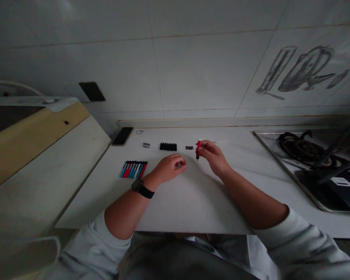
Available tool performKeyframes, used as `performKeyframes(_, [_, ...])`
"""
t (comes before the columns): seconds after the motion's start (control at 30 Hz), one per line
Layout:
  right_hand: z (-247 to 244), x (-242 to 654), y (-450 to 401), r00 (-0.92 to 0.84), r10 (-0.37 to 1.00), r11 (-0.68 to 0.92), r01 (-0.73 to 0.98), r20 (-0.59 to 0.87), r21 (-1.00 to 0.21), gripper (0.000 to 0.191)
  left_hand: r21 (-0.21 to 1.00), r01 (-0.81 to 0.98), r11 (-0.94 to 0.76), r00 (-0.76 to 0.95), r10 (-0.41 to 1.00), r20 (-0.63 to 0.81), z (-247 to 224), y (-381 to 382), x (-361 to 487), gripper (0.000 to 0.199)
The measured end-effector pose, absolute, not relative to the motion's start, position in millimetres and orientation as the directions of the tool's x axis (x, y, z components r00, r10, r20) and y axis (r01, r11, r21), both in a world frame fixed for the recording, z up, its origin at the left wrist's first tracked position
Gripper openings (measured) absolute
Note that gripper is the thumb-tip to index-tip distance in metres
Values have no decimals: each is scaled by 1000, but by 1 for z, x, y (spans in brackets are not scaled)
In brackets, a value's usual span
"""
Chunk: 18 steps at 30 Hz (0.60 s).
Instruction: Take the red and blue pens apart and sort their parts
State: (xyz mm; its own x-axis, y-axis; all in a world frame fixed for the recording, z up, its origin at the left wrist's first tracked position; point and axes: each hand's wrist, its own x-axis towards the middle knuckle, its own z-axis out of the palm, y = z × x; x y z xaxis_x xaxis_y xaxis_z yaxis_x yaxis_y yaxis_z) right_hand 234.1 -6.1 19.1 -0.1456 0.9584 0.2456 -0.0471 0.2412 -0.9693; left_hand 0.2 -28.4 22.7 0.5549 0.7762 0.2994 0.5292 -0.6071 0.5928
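Note:
My right hand point(214, 155) grips a red and black pen-like piece point(198, 149), held upright with its dark end down. My left hand point(170, 167) rests near the table's middle, its fingers curled; whether something small is between them is hidden. Left of it lies a row of red, blue and white pen-like barrels point(133, 169) with dark ends. Behind the hands sit a row of black pieces point(168, 146), a cluster of small metallic pieces point(146, 145) and a small group of dark pieces point(189, 147).
A black phone point(123, 136) lies at the table's back left, beside a pale cabinet-like box point(55, 167). A gas stove point(291, 167) stands at the right. The tiled wall point(192, 77) rises behind the white table point(186, 210).

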Motion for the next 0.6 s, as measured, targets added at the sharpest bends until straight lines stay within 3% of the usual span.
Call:
performKeyframes(0.07, [24, 241, -6, -156, 928, 365, 209, 337, -907, 28, 580, 543, -607, 559, 777, 290, 23, -28, 0, 10])
performKeyframes(0.13, [29, 247, -6, -257, 883, 469, 440, 393, -766, 27, 564, 552, -614, 565, 773, 290, 22, -28, -1, 11])
performKeyframes(0.23, [33, 254, -7, -416, 849, 529, 644, 327, -553, 26, 550, 556, -623, 577, 766, 284, 21, -28, -1, 11])
performKeyframes(0.4, [28, 261, -4, -499, 858, 506, 779, 125, -370, 24, 535, 562, -631, 589, 759, 277, 21, -27, -3, 11])
performKeyframes(0.6, [24, 262, -4, -525, 849, 522, 811, 63, -264, 18, 498, 598, -628, 566, 771, 292, 23, -27, -3, 13])
